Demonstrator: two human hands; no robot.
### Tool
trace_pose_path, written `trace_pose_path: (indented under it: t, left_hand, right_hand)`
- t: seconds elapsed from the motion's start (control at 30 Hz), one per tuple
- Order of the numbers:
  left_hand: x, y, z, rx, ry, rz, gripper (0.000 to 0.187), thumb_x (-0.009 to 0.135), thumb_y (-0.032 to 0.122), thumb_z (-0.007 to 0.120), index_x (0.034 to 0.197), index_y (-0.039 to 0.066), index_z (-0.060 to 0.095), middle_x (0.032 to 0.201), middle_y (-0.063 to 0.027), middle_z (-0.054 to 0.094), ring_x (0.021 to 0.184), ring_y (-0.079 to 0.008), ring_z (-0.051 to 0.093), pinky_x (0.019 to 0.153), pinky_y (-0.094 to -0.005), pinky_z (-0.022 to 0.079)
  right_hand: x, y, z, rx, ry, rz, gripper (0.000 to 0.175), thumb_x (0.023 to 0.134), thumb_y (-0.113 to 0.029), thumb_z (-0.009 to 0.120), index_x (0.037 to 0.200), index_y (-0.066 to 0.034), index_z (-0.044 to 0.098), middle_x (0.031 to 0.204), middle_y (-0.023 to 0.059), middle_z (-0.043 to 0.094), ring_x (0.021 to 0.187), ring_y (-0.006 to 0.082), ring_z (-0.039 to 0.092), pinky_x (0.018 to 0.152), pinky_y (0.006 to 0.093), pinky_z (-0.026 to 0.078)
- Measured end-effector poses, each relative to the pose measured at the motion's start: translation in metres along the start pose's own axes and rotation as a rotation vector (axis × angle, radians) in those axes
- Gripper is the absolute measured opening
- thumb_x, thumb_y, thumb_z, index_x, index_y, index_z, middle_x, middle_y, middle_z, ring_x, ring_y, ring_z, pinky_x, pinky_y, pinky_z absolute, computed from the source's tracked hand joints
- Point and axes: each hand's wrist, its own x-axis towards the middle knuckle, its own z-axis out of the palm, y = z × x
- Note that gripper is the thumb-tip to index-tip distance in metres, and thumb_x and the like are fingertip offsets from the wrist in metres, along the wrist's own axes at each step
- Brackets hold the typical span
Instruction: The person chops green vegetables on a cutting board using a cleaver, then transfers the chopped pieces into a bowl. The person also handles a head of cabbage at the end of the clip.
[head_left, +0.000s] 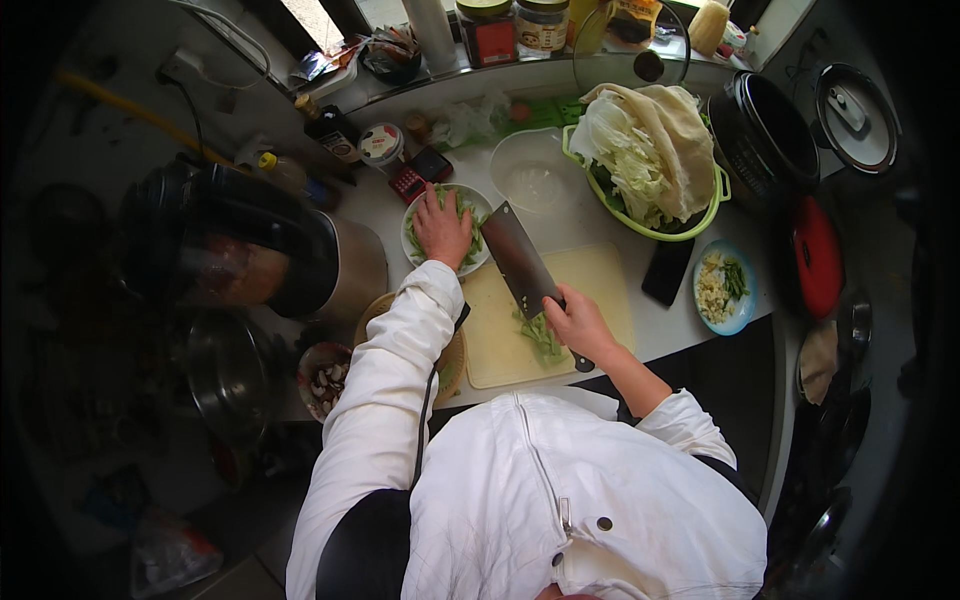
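Note:
My left hand (442, 226) rests with spread fingers on cut green vegetable pieces (477, 241) in a white plate (466, 271). Whether its fingers grip any pieces, I cannot tell. In my right hand (576, 319) is a cleaver (516, 255), its broad blade tilted over the left part of a pale plastic cutting board (600, 281). More green pieces (541, 341) lie on the board, beside and partly under the blade. A few small bits stick to the blade near the handle. The left sleeve partly covers a woven basket (452, 364) left of the board.
Behind the board stand a clear bowl (529, 169) and a green basket (637, 225) of cabbage. To the right are a black phone (667, 271), a plate (742, 311) of chopped garlic and greens, and an open cooker (776, 135). A bowl (306, 375) of sliced mushrooms sits left.

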Motion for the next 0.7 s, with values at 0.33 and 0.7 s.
trace_pose_path:
  t: [0.33, 0.7]
  left_hand:
    - [0.004, 0.009, -0.037, 0.056, -0.233, -0.052, 0.060, 0.085, 0.056, 0.056, 0.139, 0.029, 0.050, 0.155, -0.0170, 0.024, 0.137, -0.0497, 0.023, 0.109, -0.0617, 0.020]
    - [-0.179, 0.125, -0.065, -0.806, -0.079, -0.106, 0.048, 0.096, 0.008, 0.041, 0.142, -0.004, 0.031, 0.150, -0.0286, 0.026, 0.142, -0.0409, 0.023, 0.116, -0.0441, 0.020]
  right_hand:
    - [-0.053, 0.067, -0.050, 0.070, 0.080, -0.043, 0.022, 0.097, -0.019, 0.052, 0.086, -0.0002, 0.053, 0.062, 0.0047, 0.058, 0.044, 0.0103, 0.051, 0.043, 0.0270, 0.041]
    - [-0.087, 0.146, -0.078, 0.152, 0.092, 0.004, 0.022, 0.098, -0.020, 0.049, 0.087, -0.0009, 0.052, 0.061, 0.0055, 0.058, 0.043, 0.0103, 0.052, 0.042, 0.0250, 0.042]
